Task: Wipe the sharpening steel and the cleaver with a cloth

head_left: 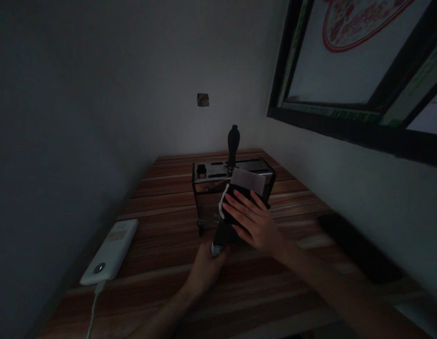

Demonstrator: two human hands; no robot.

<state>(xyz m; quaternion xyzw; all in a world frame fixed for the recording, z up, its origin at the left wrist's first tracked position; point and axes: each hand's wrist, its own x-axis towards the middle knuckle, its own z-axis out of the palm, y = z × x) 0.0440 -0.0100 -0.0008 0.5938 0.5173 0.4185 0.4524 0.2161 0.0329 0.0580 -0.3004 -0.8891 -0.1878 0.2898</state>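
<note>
Above the table [162, 256], the left hand [206, 268] clasps the dark tool [224, 233] low — the right hand [254, 222] covers a black cloth [231, 189], its grip unclear; light, even pressure should serve.

The counter [162, 212] was reddish brown with paler wood-grain streaks. Near the centre, a black cloth [232, 219] showed a white edge; the tool [248, 179] had a grey tip. The power bank [114, 249] at lower left was white, the upper-right panel [320, 75] red-patterned.
</note>
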